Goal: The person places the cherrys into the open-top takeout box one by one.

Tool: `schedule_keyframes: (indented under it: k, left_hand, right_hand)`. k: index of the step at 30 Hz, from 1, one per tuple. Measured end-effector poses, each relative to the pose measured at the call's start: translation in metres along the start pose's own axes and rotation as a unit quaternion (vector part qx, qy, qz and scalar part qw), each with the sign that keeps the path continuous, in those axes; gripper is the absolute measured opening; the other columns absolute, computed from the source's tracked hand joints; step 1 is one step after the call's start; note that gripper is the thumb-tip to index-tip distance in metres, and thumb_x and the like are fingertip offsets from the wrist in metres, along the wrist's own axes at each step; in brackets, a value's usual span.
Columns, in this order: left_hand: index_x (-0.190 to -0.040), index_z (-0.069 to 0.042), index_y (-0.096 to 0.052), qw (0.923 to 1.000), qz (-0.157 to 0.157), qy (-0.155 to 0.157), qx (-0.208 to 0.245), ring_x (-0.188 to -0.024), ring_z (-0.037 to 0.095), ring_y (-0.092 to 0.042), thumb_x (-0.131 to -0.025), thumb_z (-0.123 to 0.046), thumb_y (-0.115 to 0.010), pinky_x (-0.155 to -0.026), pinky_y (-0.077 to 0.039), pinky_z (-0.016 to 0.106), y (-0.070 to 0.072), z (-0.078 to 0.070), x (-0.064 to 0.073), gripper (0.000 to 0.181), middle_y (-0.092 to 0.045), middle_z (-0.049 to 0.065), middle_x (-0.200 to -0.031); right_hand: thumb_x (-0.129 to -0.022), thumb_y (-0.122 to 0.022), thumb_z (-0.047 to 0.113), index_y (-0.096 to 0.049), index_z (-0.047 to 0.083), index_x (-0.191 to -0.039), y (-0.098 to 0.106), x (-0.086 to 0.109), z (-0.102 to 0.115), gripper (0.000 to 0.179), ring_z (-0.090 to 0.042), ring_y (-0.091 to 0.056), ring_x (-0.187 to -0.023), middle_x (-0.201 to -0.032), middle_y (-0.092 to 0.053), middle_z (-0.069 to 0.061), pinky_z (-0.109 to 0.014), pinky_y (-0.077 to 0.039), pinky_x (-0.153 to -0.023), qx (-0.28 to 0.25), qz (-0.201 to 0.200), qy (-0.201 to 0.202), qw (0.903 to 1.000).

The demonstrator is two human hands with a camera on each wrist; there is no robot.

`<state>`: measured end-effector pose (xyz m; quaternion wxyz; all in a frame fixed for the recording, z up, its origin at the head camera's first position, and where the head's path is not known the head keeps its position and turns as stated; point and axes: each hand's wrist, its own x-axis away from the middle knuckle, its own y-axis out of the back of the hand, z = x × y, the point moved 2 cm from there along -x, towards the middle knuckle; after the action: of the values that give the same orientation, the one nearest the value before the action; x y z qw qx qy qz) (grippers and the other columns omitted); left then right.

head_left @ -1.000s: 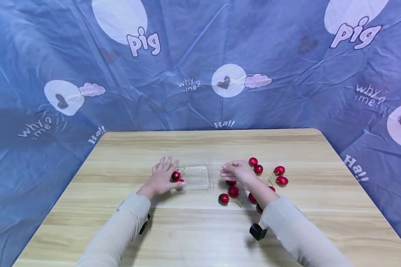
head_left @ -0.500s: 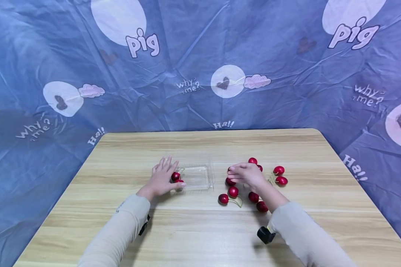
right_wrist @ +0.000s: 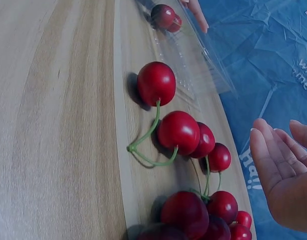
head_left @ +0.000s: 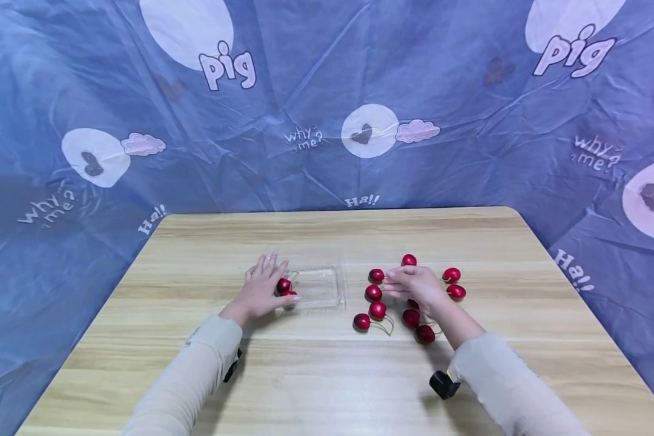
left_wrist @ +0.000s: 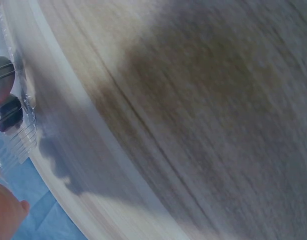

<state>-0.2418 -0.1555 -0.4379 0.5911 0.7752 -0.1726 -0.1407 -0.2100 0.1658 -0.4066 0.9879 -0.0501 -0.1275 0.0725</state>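
Observation:
My left hand (head_left: 258,292) rests with spread fingers at the left end of a clear plastic box (head_left: 318,287), its lid raised at the back. Two red cherries (head_left: 284,285) lie in the box beside the thumb. My right hand (head_left: 418,286) hovers over the loose cherries, just right of a pair of cherries (head_left: 373,293). In the right wrist view its fingers (right_wrist: 266,150) are fairly straight, thumb apart, with nothing between them. The left wrist view catches only a bit of the left hand (left_wrist: 7,212) beside the box.
More stemmed cherries lie around the right hand: a front-left pair (head_left: 362,322), some below the wrist (head_left: 424,334), a pair at right (head_left: 456,292) and one at the back (head_left: 409,260). A blue printed cloth (head_left: 283,169) hangs behind the wooden table (head_left: 316,375).
My right hand has moved right, away from the box, uncovering the pair of cherries at its fingertips. My left hand stays on the box.

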Motion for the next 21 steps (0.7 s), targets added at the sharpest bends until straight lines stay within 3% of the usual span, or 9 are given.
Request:
schedule_keyframes:
  k: [9, 17, 21]
  left_hand:
    - [-0.138, -0.009, -0.018, 1.0, 0.003, -0.003, -0.003, -0.126, 0.036, 0.006, -0.074, -0.062, -0.048, -0.097, -0.006, 0.055, 0.0, 0.001, -0.001, 0.089, -0.004, 0.02, -0.141]
    - [-0.138, -0.01, -0.018, 1.0, 0.005, 0.001, -0.004, -0.127, 0.035, 0.008, -0.074, -0.062, -0.049, -0.098, -0.006, 0.054, 0.001, 0.001, -0.001, 0.089, -0.004, 0.019, -0.141]
    - [-0.138, -0.011, -0.018, 1.0, 0.006, 0.002, -0.004, -0.127, 0.034, 0.008, -0.074, -0.062, -0.049, -0.098, -0.006, 0.053, 0.002, 0.0, -0.001, 0.089, -0.004, 0.019, -0.142]
  right_hand:
    - [-0.086, -0.051, 0.007, -0.046, -0.015, -0.106, 0.016, 0.006, 0.002, 0.03, -0.022, -0.062, -0.079, -0.086, -0.063, -0.017, -0.035, -0.046, -0.075, 0.015, -0.007, -0.001, 0.9999]
    - [-0.086, -0.051, 0.005, -0.044, -0.018, -0.107, 0.034, 0.012, 0.003, 0.032, -0.017, -0.063, -0.075, -0.08, -0.065, -0.009, -0.029, -0.049, -0.069, -0.018, -0.008, 0.008, 0.9998]
    - [-0.087, -0.049, 0.004, -0.047, -0.015, -0.102, 0.043, 0.015, 0.004, 0.025, -0.016, -0.063, -0.074, -0.078, -0.065, -0.008, -0.028, -0.049, -0.069, -0.037, -0.012, 0.011, 0.9992]
